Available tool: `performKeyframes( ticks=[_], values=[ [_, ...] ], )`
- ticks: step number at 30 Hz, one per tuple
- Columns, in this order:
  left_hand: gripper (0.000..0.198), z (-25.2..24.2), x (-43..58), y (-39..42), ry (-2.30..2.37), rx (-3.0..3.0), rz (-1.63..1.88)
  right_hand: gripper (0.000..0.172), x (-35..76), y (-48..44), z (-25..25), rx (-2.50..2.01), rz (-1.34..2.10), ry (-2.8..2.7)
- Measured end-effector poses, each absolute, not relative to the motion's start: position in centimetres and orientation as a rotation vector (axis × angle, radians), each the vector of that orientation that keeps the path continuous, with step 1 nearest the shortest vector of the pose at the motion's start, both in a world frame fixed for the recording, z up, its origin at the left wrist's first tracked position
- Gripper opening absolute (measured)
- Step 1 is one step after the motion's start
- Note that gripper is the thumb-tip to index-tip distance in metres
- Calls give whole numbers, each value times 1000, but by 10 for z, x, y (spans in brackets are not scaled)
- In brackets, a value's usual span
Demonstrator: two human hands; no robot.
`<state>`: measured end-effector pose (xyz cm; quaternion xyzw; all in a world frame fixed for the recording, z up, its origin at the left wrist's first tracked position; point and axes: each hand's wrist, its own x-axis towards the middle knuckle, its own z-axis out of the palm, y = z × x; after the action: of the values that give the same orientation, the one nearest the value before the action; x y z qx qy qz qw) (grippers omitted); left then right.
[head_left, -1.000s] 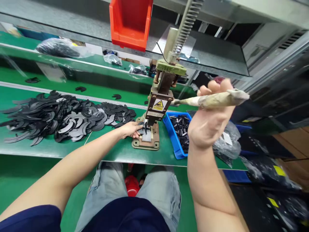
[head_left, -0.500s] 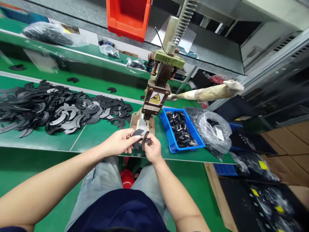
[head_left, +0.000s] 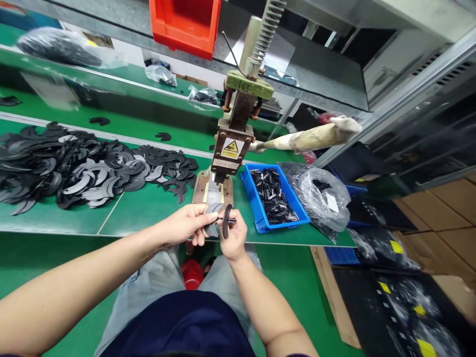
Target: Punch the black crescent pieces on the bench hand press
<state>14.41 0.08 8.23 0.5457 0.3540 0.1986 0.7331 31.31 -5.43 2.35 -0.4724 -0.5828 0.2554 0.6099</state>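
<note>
My left hand (head_left: 191, 223) pinches a grey crescent-shaped piece (head_left: 212, 228) between thumb and fingers. Close beside it, my right hand (head_left: 234, 237) is closed on a dark curved piece (head_left: 225, 221), which stands nearly upright. A small dark clip-like part (head_left: 232, 220) also shows at the right fingers; how it joins the curved piece I cannot make out. Both hands are in front of the base of a hand press (head_left: 228, 148), at the bench's near edge. To the left lies a heap of dark crescent pieces (head_left: 89, 173).
A blue bin (head_left: 275, 198) of small black metal parts stands right of the press. Beyond it lies a clear plastic bag (head_left: 322, 198). The press's wrapped lever (head_left: 316, 136) sticks out to the right. An orange bin (head_left: 186, 27) hangs above the green bench (head_left: 145, 210).
The dark curved piece in my right hand has turned more upright, and the small clip-like part now shows beside it. My left hand keeps its crescent piece. The whole view has shifted slightly.
</note>
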Motion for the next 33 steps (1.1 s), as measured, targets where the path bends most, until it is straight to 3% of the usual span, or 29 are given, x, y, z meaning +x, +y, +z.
performKeyframes(
  ticks=[8, 14, 17, 27, 33],
  values=[
    [50, 93, 135, 11, 858, 1459, 396, 12, 349, -50, 34, -1098, 442, -1713],
    [32, 92, 130, 2, 1027, 2047, 777, 10, 357, -50, 35, -1074, 329, -1957],
    [40, 91, 135, -3, 926, 2168, 703, 10, 358, -50, 33, -1075, 264, -2037],
    [52, 75, 140, -1, 906, 1782, 603, 13, 359, -58, 38, -986, 137, -2033],
    [39, 77, 138, -5, 859, 1511, 695, 23, 365, -60, 45, -896, 170, -2034]
  ],
)
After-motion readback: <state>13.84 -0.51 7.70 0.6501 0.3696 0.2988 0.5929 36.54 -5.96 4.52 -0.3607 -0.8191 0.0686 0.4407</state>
